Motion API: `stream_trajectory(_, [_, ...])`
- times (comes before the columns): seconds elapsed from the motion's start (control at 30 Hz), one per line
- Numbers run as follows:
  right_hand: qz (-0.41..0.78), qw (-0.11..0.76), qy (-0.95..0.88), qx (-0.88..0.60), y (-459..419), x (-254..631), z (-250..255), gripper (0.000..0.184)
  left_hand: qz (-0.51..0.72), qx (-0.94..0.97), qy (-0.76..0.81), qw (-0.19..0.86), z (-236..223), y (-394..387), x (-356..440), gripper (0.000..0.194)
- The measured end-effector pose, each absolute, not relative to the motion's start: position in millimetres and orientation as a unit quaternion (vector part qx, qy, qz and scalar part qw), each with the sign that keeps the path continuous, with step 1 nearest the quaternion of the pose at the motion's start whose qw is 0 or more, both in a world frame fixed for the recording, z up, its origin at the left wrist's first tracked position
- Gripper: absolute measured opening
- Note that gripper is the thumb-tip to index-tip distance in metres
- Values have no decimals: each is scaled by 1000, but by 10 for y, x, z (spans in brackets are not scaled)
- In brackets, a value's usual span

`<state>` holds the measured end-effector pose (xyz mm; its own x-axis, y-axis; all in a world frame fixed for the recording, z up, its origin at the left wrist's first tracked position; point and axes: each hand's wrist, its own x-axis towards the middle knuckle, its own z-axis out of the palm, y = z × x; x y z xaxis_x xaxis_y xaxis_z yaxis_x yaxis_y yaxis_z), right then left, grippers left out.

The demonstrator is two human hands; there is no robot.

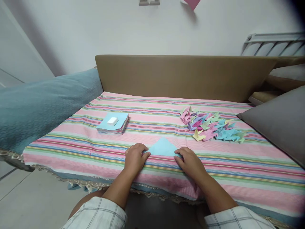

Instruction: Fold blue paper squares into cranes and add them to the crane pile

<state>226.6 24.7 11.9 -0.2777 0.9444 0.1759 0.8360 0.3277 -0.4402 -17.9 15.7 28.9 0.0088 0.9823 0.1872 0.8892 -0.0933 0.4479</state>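
A light blue sheet of origami paper (163,147), folded into a triangle, lies flat on the striped cloth with its long straight edge toward me. My left hand (135,156) pinches the triangle's left corner between thumb and fingers. At the opposite corner, my right hand (189,160) grips the paper the same way. The fingers cover both corner tips. Beyond my right hand lies a cluster of folded paper cranes (209,125) in pink, purple, yellow, green and blue.
A stack of square paper (121,127) with a small white block (112,121) on top stands at the left. The striped cloth (152,127) covers the seat before a brown backrest (176,78). A grey cushion (278,121) is at the right, a blue-covered armrest (52,101) at the left.
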Motion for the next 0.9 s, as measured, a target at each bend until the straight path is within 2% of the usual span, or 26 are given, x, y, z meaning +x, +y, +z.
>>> stream_trajectory(0.3, [129,204,-779,-579,245,2239,159,22,193,691,694,69,329,159,-122,22])
stream_trajectory(0.9, [113,196,-780,-583,241,2214,162,21,131,712,689,36,342,231,-107,24])
